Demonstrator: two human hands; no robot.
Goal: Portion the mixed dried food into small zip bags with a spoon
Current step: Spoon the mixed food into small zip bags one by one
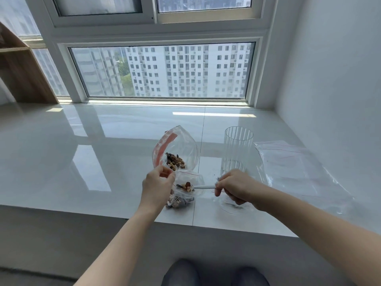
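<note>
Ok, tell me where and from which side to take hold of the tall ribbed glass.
Grip the ribbed glass round its upper wall, coming from the right, probably with the right hand once it sets the spoon down. It stands upright, straight-sided, with flat spare bags on that side, while the big food bag crowds its left.

At frame centre the left hand (pixel 157 187) pinches open a small bag (pixel 186 195) while the right hand (pixel 234 187) holds a loaded spoon (pixel 198 187) at its mouth. Above stand a big bag (pixel 181 147) and glass (pixel 237 151); flat bags (pixel 294 164) lie right on the sill (pixel 82 151).
</note>
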